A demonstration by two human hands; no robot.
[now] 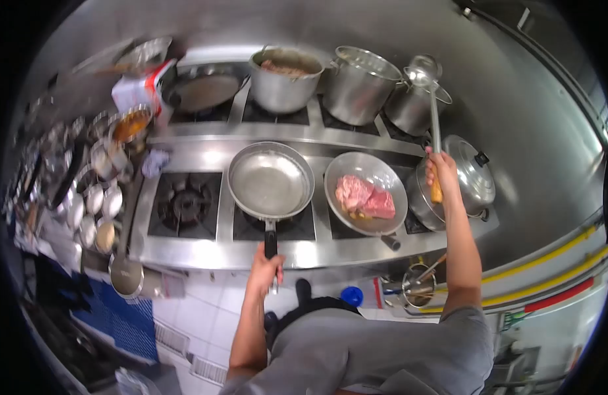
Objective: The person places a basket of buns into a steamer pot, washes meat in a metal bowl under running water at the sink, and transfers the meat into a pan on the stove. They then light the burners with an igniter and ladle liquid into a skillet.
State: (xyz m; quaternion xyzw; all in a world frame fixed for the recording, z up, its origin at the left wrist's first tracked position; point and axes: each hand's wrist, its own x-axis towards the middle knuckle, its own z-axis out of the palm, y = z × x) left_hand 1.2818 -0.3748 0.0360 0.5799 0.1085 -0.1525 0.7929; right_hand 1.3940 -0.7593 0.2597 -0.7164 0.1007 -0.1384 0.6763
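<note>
My left hand [267, 268] is closed round the black handle of a frying pan [269, 181], which sits over a front burner and holds no food. On the right, my right hand [442, 172] grips the wooden end of a long-handled ladle [423, 70]. The ladle's bowl is raised over a metal pot [412, 108] at the back right. Between my hands, a second pan [366, 164] holds pieces of raw meat [376, 203]. A large lidded pot [466, 172] stands beside my right hand.
At the back are a pot with food [284, 85], a tall pot [358, 92] and a dark pan [202, 92]. Containers and a bowl of orange food [131, 125] crowd the left. A utensil container [419, 294] stands at the lower right, near a blue object [352, 296].
</note>
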